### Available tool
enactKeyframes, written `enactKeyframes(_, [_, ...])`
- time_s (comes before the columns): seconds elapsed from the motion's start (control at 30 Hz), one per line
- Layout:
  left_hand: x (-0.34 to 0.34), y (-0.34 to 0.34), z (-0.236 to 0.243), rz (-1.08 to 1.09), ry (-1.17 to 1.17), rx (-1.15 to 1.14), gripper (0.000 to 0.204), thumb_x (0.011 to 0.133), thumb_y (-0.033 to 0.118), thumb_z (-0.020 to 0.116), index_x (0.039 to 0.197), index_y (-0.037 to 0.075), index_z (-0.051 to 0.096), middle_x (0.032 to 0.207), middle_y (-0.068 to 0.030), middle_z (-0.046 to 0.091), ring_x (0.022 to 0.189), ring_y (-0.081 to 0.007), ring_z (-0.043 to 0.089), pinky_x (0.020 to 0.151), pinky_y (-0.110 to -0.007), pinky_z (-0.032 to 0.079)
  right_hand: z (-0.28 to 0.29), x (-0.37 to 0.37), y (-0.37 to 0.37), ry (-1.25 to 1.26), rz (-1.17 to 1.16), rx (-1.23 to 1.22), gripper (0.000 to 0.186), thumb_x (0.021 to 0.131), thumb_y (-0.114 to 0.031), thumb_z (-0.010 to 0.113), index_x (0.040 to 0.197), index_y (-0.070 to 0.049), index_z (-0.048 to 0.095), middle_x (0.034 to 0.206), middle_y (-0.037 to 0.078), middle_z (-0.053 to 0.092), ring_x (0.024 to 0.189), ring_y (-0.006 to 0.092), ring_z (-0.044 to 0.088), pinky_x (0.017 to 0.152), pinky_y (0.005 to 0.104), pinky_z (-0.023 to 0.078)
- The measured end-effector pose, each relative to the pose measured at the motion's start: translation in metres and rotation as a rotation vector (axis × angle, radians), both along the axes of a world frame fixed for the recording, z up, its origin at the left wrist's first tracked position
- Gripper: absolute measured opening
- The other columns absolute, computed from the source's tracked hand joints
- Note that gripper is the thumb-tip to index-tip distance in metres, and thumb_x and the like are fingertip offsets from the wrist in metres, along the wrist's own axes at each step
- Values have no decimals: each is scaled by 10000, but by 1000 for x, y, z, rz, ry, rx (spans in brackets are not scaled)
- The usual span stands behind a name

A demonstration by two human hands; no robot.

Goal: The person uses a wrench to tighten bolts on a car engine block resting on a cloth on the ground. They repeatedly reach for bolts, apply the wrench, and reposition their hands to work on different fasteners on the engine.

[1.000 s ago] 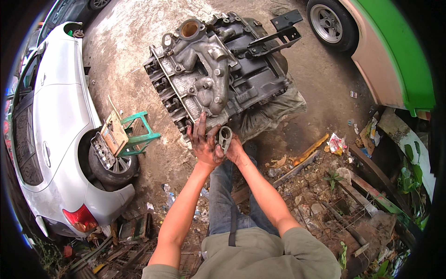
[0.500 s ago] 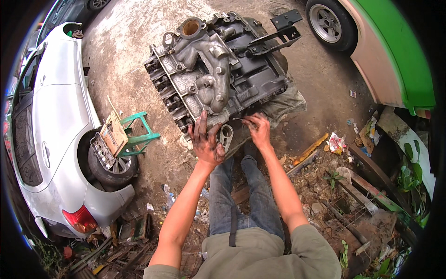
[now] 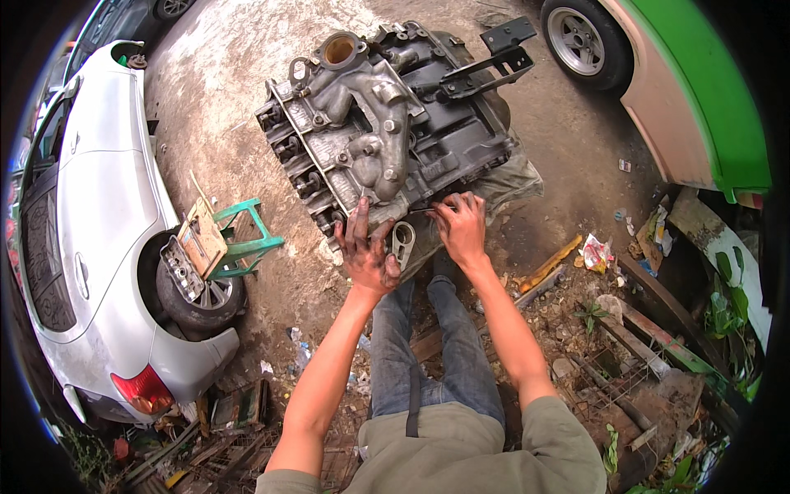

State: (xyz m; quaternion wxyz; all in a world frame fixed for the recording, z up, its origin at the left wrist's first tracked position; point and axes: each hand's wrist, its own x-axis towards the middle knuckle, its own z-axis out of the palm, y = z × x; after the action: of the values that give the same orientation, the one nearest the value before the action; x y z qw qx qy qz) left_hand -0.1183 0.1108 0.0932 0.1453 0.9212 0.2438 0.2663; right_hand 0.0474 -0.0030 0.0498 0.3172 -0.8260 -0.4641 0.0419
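A greasy metal engine (image 3: pixel 444 152) lies on the ground ahead of me, a cast metal manifold (image 3: pixel 387 136) on its top. Stretched fingers of my left hand (image 3: pixel 368 251) rest against its near left edge, the thumb apart. My right hand (image 3: pixel 462 226) is at the near edge, right of the left one. Its thumb and fingers pinch a thin metal rod whose tip points left at the engine; most of it is hidden by the fingers. Between the hands a pale metal bracket with a round hole (image 3: pixel 403 240) hangs at the engine's front.
A silver car (image 3: pixel 107 206) stands on the left, by a green stool (image 3: pixel 247 239) with a metal part and a board. A green and pink vehicle (image 3: pixel 683 99) is at the right. Wood, litter and a yellow bar (image 3: pixel 550 265) lie near right. A cloth (image 3: pixel 518 181) is under the engine.
My right hand has turned and its fingers have swung up closer to the engine, taking the thin rod along. The left hand has barely moved.
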Motion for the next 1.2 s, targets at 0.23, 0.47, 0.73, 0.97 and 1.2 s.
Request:
enactKeyframes(0.23, [0,0,0,-1,2,-4,555,978,423,262,1185,69,635,1530,-222,382,1379,-385,365,1152,-554,179,0,-7,1,15,-54,23,193,815,-218,762,956,-87,737,949,42,624,964,258,551,915,426,385])
enactKeyframes(0.47, [0,-1,-2,26,-7,-3,548,965,432,279,1217,117,651,1521,-184,415,1373,-361,404,1158,-560,197,5,-6,2,5,-38,24,201,825,-238,756,956,-88,733,938,39,628,936,256,552,895,423,385])
enactKeyframes(0.73, [0,-1,-2,20,0,-7,557,969,439,275,1210,105,649,1526,-196,402,1377,-365,390,1157,-552,186,0,-9,2,-203,36,102,214,830,-238,753,972,-89,695,937,33,621,923,236,549,899,415,368])
enactKeyframes(0.97, [0,-1,-1,30,-14,-14,544,959,434,293,1226,128,654,1518,-183,420,1372,-358,408,1158,-552,194,-13,-7,1,-158,-35,10,288,828,-326,751,954,-74,690,893,66,631,903,274,557,938,436,352])
enactKeyframes(1.2, [0,-1,1,4,7,-16,557,974,430,279,1206,74,639,1538,-211,379,1388,-381,365,1153,-552,174,-38,-4,6,41,-8,-180,193,841,-192,662,934,-23,652,941,168,655,978,390,576,905,517,416])
